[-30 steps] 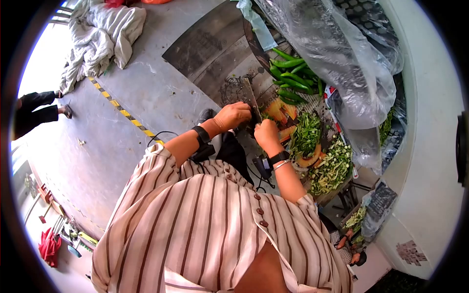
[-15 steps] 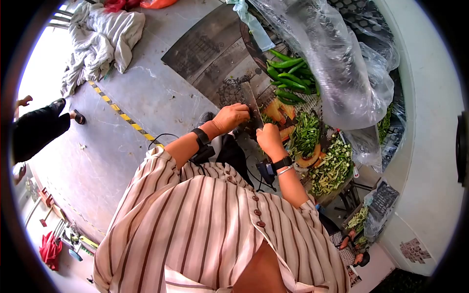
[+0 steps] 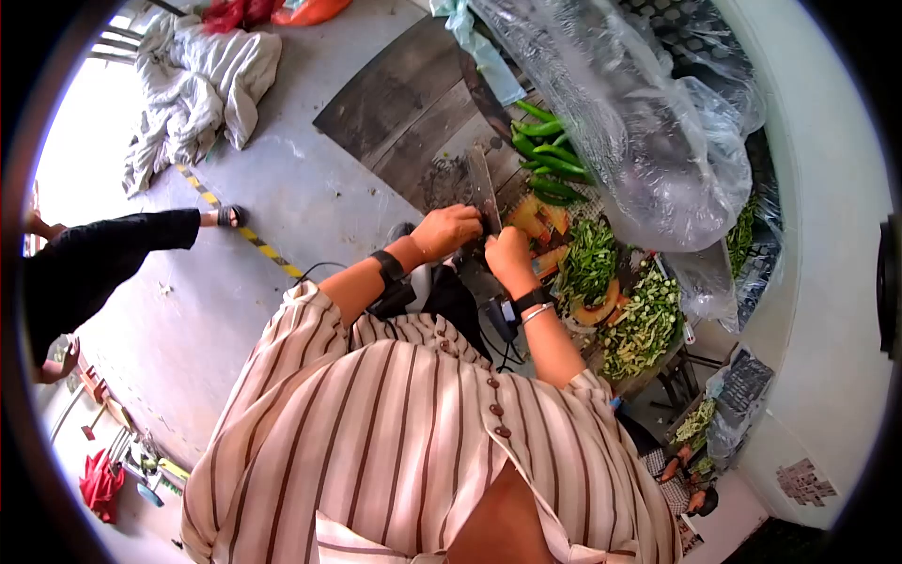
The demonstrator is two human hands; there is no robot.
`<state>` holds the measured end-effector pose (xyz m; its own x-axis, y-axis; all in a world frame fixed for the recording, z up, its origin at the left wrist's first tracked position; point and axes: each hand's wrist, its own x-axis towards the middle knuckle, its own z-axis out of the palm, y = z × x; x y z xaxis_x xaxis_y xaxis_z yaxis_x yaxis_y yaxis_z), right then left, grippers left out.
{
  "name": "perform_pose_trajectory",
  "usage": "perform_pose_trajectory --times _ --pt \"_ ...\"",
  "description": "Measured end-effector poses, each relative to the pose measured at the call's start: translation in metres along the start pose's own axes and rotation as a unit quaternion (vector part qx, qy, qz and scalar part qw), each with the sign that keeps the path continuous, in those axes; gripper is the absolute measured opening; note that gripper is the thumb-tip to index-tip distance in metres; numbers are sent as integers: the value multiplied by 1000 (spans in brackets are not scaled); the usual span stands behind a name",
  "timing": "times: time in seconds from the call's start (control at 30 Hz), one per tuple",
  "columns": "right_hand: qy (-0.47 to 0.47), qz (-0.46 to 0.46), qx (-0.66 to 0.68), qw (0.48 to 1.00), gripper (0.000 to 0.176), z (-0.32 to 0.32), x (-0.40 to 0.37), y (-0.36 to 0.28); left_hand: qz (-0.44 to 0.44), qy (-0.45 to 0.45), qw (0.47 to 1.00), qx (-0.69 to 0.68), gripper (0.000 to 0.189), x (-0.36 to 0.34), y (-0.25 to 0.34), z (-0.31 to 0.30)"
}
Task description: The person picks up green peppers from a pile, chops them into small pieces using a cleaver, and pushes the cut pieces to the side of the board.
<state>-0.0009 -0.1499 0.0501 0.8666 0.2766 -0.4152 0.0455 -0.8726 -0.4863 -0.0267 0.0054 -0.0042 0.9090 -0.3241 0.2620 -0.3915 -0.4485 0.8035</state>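
Observation:
A long flat metal blade (image 3: 482, 186) rises between my two hands, its lower end close to my fingers. My left hand (image 3: 447, 232) is closed at the blade's left side. My right hand (image 3: 510, 258) is closed by the lower end, on the right. What either hand grips is hidden. Just right of my right hand lie chopped green pieces (image 3: 590, 258) and a heap of pale green slices (image 3: 644, 321). Whole long green chillies (image 3: 552, 158) are piled farther up. An orange-and-brown printed sheet (image 3: 540, 222) shows under the cuttings.
Clear plastic sheeting (image 3: 629, 122) hangs over the right side. A dark wooden board (image 3: 404, 89) lies ahead. A bunched grey cloth (image 3: 202, 89) rests on the floor, near yellow-black tape (image 3: 272, 254). Another person's leg (image 3: 122, 249) is at the left; one more person (image 3: 676, 475) sits lower right.
My right hand has shifted slightly left and up. My left hand has barely moved. At the left, the other person's leg has stepped right, onto the striped tape.

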Motion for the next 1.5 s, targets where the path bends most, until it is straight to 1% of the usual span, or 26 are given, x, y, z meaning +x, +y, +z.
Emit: perform_pose_trajectory --times 0.03,0.1,0.13,0.17,0.23,0.27,0.3,0.33,0.4,0.43,0.5,0.57,0.63,0.7,0.87,0.93,1.07,1.13,1.17,1.23,1.3,1.37,1.43,1.5 --pt "7 -4 -1 1000 21 1 5 5 12 1 1000 13 7 1 1 0" --pt "-24 90 89 992 24 8 3 13 -6 -13 999 33 8 1 6 2" --pt "-16 83 127 988 27 9 2 16 -5 -16 999 33 8 0 7 3" --pt "-15 84 129 988 27 8 0 20 -10 -32 998 48 8 1 7 4" --pt "-66 200 213 954 27 -15 -5 -1 -12 -45 997 64 8 5 2 8" --pt "0 130 134 982 27 7 -1 29 10 -32 997 64 9 7 -1 10" --pt "-1 130 134 982 27 3 -3 28 32 -19 997 62 9 8 -2 10" --pt "1 108 116 987 27 -1 -6 28 32 -19 997 61 9 9 -3 9" --pt "-1 77 82 994 28 -10 -14 25 80 1 995 61 6 11 -4 8" --pt "0 79 82 994 28 -16 -18 19 81 0 995 59 6 10 -4 9" --pt "-18 53 63 996 28 -23 -24 10 60 -7 997 49 7 8 -4 9" --pt "-22 55 64 996 27 -21 -27 10 56 -9 997 46 8 6 -5 10" --pt "-8 23 41 999 26 -22 -29 6 51 -11 998 43 9 5 -6 10" --pt "-20 25 38 999 26 -20 -28 8 57 -11 998 35 11 4 -7 10" --pt "-46 45 25 998 24 -17 -24 9 40 -11 999 20 11 3 -9 12" --pt "-82 61 27 994 22 -18 -19 8 33 -16 999 12 11 2 -11 13" --pt "-113 59 -1 992 20 -24 -13 2 34 -6 999 10 10 4 -12 14" --pt "-68 33 -23 997 19 -21 -10 0 37 0 999 10 10 2 -14 13" --pt "-68 37 -23 997 19 -16 -9 -3 28 -2 1000 -5 8 3 -15 12" --pt "-38 35 -17 999 19 -7 -2 -8 19 3 1000 -18 6 6 -13 12" --pt "-27 36 -13 999 19 -5 1 -10 25 7 1000 -10 7 4 -9 11" --pt "18 18 18 1000 20 -6 4 -7 29 -5 1000 -12 10 6 -7 7" --pt "18 29 10 999 21 -4 5 1 57 10 998 40 13 5 -5 10" --pt "-3 75 73 994 22 -7 4 4 41 1 999 32 14 4 -6 11"
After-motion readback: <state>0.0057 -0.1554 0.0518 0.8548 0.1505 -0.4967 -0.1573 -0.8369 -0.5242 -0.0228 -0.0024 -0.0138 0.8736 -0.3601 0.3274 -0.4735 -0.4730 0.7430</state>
